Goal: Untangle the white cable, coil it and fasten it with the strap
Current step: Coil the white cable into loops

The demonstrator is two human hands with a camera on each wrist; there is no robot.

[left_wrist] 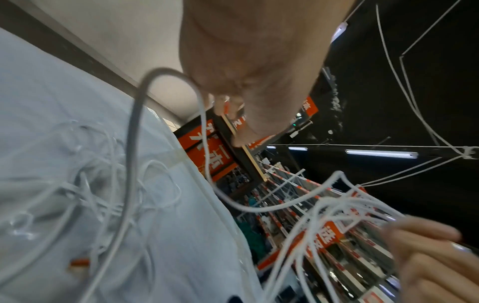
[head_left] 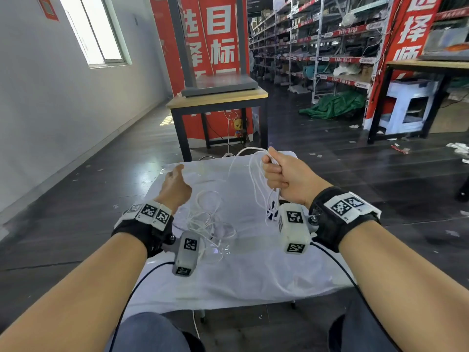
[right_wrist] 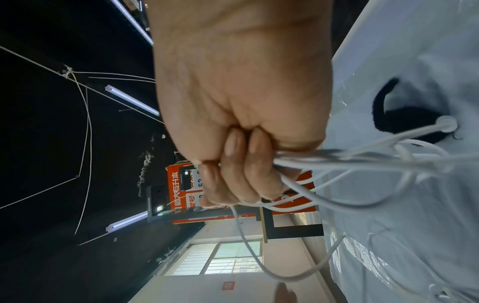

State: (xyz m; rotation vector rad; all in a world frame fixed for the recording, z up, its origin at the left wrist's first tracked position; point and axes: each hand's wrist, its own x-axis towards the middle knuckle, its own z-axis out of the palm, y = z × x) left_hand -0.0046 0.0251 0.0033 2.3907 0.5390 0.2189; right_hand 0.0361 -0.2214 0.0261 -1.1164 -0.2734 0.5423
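Observation:
The white cable lies partly as a loose tangle [head_left: 208, 219] on the white-clothed table [head_left: 253, 275]. My right hand [head_left: 276, 174] is held above the table's far right and grips a bunch of cable loops [head_left: 256, 174] in its fist [right_wrist: 233, 102]. One strand [left_wrist: 233, 205] sags from that bunch towards my left hand [head_left: 176, 186], which hovers over the far left with thumb raised and fingers curled. The strand passes its fingertips [left_wrist: 223, 106]; whether they pinch it is unclear. A black strap [right_wrist: 383, 114] lies on the cloth beneath my right hand, by a cable end.
Beyond the table stands a wooden table [head_left: 218, 97] bearing a grey stand, with cords on the floor under it. Stocked shelves [head_left: 317, 47] and another table [head_left: 418, 72] over a white stool [head_left: 411, 102] fill the right. My knees are at the front edge.

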